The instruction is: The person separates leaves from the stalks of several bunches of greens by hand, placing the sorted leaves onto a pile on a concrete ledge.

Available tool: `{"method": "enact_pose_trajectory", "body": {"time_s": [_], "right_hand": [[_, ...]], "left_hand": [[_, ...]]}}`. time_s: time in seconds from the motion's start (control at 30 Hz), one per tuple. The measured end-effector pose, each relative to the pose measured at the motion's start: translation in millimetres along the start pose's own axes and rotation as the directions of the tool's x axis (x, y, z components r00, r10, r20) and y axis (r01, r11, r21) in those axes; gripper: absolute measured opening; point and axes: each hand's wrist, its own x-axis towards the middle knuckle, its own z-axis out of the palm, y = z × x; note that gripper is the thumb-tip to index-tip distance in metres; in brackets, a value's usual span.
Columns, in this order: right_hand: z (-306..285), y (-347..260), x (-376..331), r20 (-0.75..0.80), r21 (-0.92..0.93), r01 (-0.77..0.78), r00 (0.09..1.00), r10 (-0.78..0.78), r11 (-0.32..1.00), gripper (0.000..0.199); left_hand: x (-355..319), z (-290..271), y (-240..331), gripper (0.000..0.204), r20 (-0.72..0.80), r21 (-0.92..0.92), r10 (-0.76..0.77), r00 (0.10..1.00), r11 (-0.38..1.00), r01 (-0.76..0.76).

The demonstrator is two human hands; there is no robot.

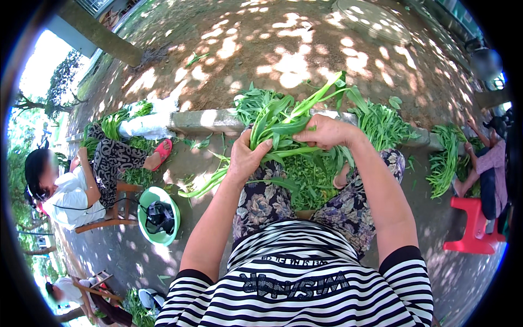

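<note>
Far left, a seated person (81,188) sorts greens beside a green basin (158,215). My left hand (246,158) clamps the base of the bunch of leafy green stems (286,128) over my lap, keeping the stalks gathered. My right hand (327,132) wraps across them, squaring the bundle. A red stool (473,226) stands right.

The bundle of leafy green stalks (283,128) consists of long, narrow leaves on pale green stems, fresh and unwilted. It is held above the lap, gripped from both sides: the left hand (246,158) closes around its lower left part, the right hand (327,132) around its right part. The stems fan upward and to the right, one thick stalk tilting toward the upper right. Leaf tips droop below the grip.
</note>
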Motion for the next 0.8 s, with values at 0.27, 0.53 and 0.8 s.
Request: {"method": "enact_pose_trajectory", "body": {"time_s": [0.27,0.53,0.8], "right_hand": [[-14.2,-4.0,3.5,-0.114,-0.003,0.034,0.993,-0.034,0.999,0.021],[-17.6,-8.3,3.1,-0.238,-0.003,0.118,0.964,-0.115,0.993,0.019],[-17.8,-6.6,-0.5,0.113,0.18,-0.043,0.993,0.023,0.983,0.019]], "left_hand": [[-3.0,0.4,9.7,0.036,0.013,-0.042,-0.041,0.999,0.998,0.041],[-1.9,0.8,10.2,0.034,0.03,-0.144,-0.043,0.999,0.988,0.047],[-1.9,-3.1,10.0,0.038,0.06,-0.155,-0.057,0.997,0.986,0.066]]}}
